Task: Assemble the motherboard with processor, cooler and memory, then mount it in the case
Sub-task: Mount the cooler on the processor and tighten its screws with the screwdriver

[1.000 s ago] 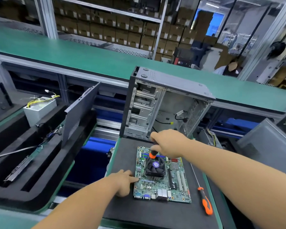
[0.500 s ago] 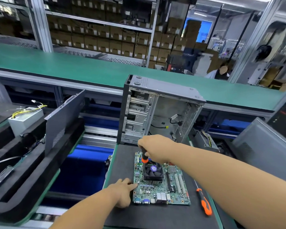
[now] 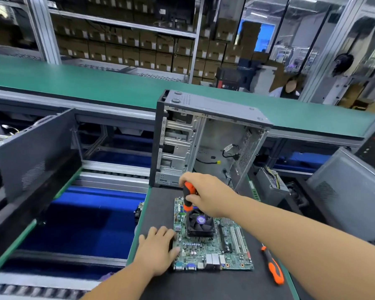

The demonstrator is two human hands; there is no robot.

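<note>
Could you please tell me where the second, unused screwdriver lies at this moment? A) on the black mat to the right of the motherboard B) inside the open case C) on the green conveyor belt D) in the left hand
A: the spare screwdriver lies flat on the black mat, right of the motherboard, apart from both hands.

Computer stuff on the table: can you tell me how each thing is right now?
Case: upright, side open.
Circuit board: flat on the black mat, outside the case.
Fan: sitting on the board.
Right hand: gripping a screwdriver upright by the fan.
Left hand: resting on the board's edge.
Spare screwdriver: lying unused.
</note>
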